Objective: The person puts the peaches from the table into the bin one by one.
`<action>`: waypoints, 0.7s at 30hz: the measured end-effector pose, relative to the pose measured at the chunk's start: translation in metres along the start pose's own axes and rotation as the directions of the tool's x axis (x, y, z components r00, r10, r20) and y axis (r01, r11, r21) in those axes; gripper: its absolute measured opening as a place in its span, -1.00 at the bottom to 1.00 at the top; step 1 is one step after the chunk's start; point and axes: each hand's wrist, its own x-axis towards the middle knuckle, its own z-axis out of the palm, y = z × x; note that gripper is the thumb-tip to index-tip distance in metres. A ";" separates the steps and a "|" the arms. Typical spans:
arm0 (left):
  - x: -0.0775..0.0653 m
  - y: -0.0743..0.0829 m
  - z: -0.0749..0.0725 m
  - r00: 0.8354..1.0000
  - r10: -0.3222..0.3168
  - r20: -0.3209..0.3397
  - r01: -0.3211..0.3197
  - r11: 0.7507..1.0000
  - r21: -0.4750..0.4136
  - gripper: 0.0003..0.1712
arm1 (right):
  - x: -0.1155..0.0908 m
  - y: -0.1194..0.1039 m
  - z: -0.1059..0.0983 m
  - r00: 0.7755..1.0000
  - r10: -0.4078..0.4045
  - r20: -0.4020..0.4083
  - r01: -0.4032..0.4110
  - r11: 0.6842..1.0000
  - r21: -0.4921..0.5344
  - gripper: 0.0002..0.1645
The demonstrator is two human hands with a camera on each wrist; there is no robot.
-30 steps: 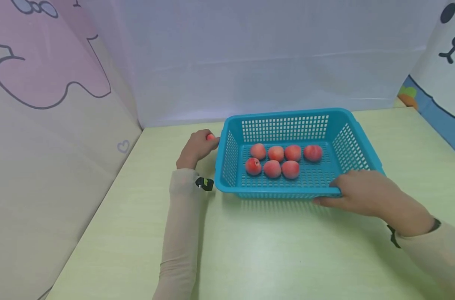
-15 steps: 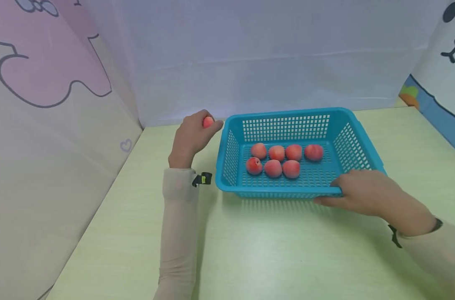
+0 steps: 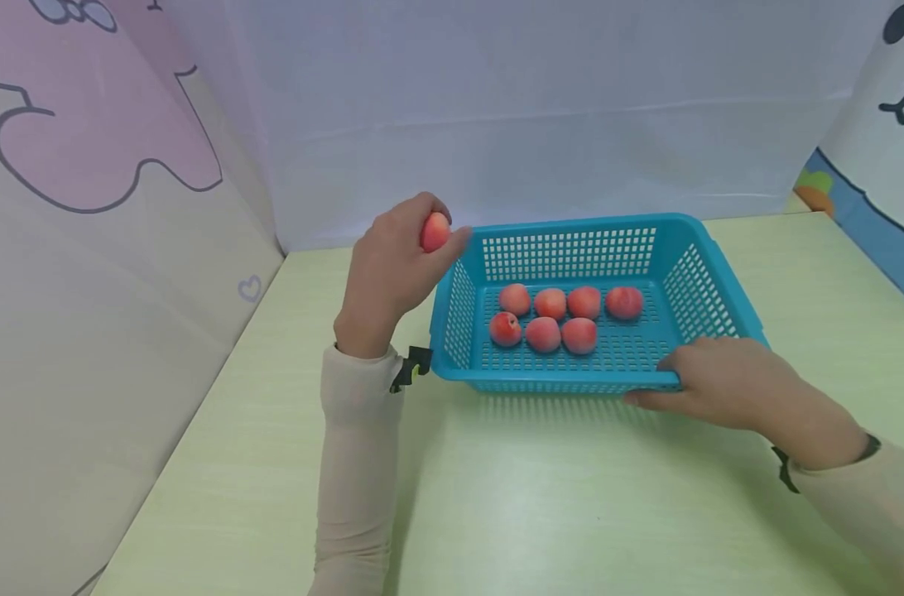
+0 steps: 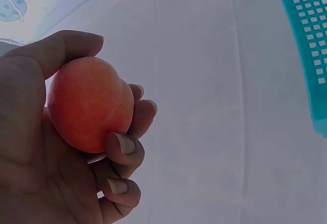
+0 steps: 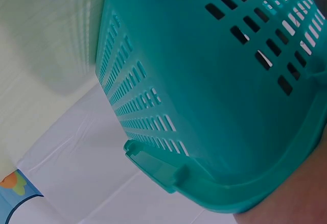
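Observation:
My left hand [image 3: 396, 269] grips a peach [image 3: 435, 232] above the left rim of a blue plastic basket [image 3: 556, 377]. In the left wrist view the thumb and curled fingers wrap round the reddish-orange peach [image 4: 89, 104]. Several peaches lie in two rows on the basket floor, among them a darker one [image 3: 624, 303] at the right end of the back row. At the basket's front right, my right hand [image 3: 735, 385] holds the rim, thumb outside and fingers inside. The right wrist view shows the basket's outer wall [image 5: 204, 81] close up.
The basket stands on a pale yellow-green table [image 3: 512, 497]. A plain white sheet [image 3: 541, 116] hangs behind it. Cartoon-printed panels [image 3: 102, 108] close off the left side and the right corner.
My left hand has risen from beside the basket's left wall with the peach, then moved right to the rim. The right hand and the basket have stayed in place.

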 end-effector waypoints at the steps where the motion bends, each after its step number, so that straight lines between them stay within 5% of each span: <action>1: -0.001 0.003 -0.001 1.000 0.015 -0.006 -0.015 1.000 0.001 -0.68 | 0.000 0.000 0.000 1.000 0.001 -0.001 -0.001 1.000 0.000 -0.35; 21: -0.020 0.050 -0.006 0.972 0.233 -0.038 -0.233 0.972 0.005 -0.73 | 0.001 0.000 -0.001 1.000 -0.002 0.009 0.002 1.000 0.007 -0.35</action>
